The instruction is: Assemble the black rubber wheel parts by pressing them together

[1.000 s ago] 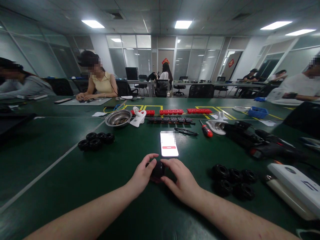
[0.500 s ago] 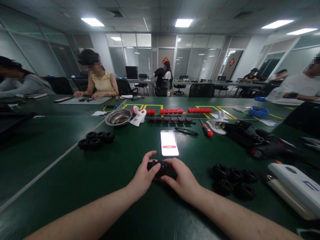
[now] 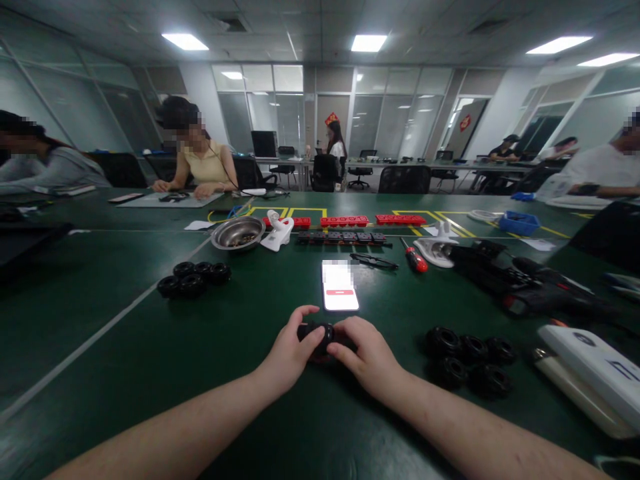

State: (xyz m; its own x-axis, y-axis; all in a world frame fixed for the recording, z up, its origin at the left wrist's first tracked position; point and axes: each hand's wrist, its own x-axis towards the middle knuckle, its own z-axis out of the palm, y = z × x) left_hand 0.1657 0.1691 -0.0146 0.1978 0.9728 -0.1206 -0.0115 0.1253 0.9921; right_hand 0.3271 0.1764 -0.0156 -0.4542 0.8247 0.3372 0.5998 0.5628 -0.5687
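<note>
My left hand (image 3: 290,350) and my right hand (image 3: 367,353) meet low in the middle of the green table (image 3: 125,347). Both pinch a small black wheel-like part (image 3: 319,333) between their fingertips, just above the table. A lit phone (image 3: 339,287) lies flat right behind the part. A cluster of several black wheels (image 3: 467,363) rests to the right of my right hand. Another cluster of black wheels (image 3: 193,279) sits farther off to the left.
Behind the phone lie black scissors (image 3: 375,260), a red-handled screwdriver (image 3: 413,257), rows of red and black parts (image 3: 345,230), a metal bowl (image 3: 237,233) and a white clip (image 3: 277,233). A black power tool (image 3: 520,283) and white box (image 3: 595,373) are right. Other people sit around.
The black part has turned in my fingers, from a rounded face to its side. My hands have closed in a little around it. A person at the back has shifted.
</note>
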